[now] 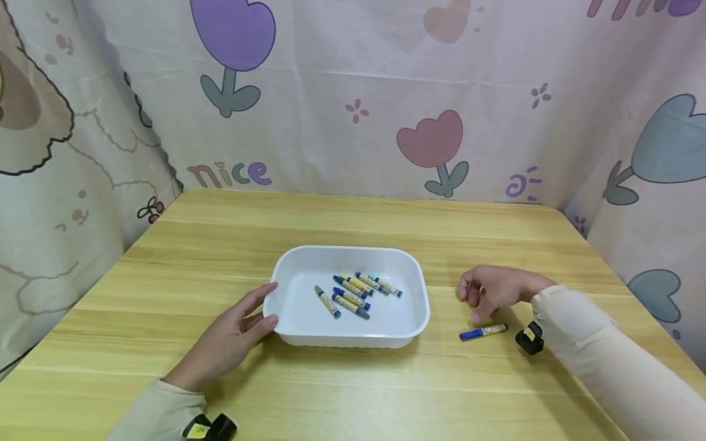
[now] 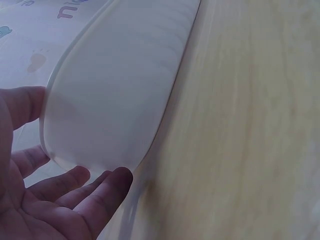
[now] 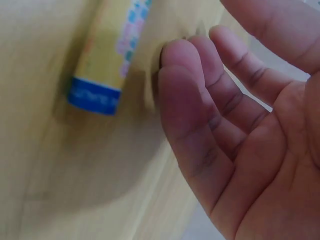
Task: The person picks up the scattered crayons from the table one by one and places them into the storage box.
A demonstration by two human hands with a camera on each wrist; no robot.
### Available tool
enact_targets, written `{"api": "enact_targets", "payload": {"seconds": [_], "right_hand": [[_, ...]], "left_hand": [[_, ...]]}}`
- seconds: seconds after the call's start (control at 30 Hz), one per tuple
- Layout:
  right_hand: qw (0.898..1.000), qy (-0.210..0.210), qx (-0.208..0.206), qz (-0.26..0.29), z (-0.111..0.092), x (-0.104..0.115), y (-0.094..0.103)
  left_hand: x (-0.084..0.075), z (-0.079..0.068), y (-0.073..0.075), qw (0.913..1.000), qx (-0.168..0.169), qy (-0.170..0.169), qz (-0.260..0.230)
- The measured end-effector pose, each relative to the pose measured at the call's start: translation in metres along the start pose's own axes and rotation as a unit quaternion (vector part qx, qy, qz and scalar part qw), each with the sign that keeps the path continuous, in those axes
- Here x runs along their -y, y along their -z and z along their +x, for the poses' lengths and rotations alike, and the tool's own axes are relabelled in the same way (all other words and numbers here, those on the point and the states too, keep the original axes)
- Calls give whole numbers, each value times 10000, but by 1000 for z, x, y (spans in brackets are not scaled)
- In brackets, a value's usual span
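A white plastic tray [image 1: 347, 342] stands mid-table. Several crayons in patterned yellow wrappers lie in it, among them a green crayon [image 1: 328, 302] and a grey-tipped crayon [image 1: 351, 307]. My left hand [image 1: 231, 334] holds the tray's left end, thumb at the near corner; in the left wrist view its fingers [image 2: 107, 197] lie against the tray wall [image 2: 115, 90]. To the right of the tray, a blue crayon [image 1: 483, 332] lies on the table. Just beyond it my right hand [image 1: 499, 291] hovers low, fingers loosely bent and holding nothing. That crayon's blue-banded end [image 3: 95, 95] shows beside the fingers.
The wooden table [image 1: 353, 220] reaches back to a printed cloth [image 1: 331, 141] hanging behind it and along both sides. Black wrist cameras sit on the left sleeve [image 1: 160, 410] and the right sleeve [image 1: 601, 349].
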State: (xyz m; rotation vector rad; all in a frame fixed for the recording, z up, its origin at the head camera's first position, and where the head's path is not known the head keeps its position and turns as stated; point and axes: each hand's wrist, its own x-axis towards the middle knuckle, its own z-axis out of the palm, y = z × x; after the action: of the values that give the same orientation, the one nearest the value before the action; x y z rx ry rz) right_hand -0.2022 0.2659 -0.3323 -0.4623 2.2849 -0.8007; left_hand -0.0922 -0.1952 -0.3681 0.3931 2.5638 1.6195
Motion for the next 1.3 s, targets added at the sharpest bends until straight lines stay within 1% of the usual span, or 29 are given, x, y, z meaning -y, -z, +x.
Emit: {"api": "enact_targets", "payload": {"seconds": [0.3, 0.5, 0.7, 0.9, 1.03, 1.1, 1.2, 1.3], "right_hand": [[9998, 145, 54, -147, -1, 4, -6], [9993, 114, 257, -256, -5, 6, -8], [9973, 94, 228, -685, -10, 9, -16], [9946, 242, 321, -959, -11, 11, -14], [9950, 316, 282, -902, -10, 9, -11], [9962, 354, 207, -766, -10, 8, -9], [9989, 325, 38, -333, -9, 7, -7], [9994, 301, -111, 159, -7, 8, -4]], "left_hand": [[2, 2, -1, 9998, 16, -120, -140], [0, 2, -1, 9998, 34, -122, -121], [0, 3, 0, 9998, 46, -168, -107], [0, 2, 1, 9999, 24, -99, -64], [0, 2, 1, 10000, 9, -45, -28], [0, 2, 1, 10000, 14, -48, -10], [0, 1, 1, 10000, 27, -59, 9], [0, 1, 2, 10000, 34, -58, 22]]}}
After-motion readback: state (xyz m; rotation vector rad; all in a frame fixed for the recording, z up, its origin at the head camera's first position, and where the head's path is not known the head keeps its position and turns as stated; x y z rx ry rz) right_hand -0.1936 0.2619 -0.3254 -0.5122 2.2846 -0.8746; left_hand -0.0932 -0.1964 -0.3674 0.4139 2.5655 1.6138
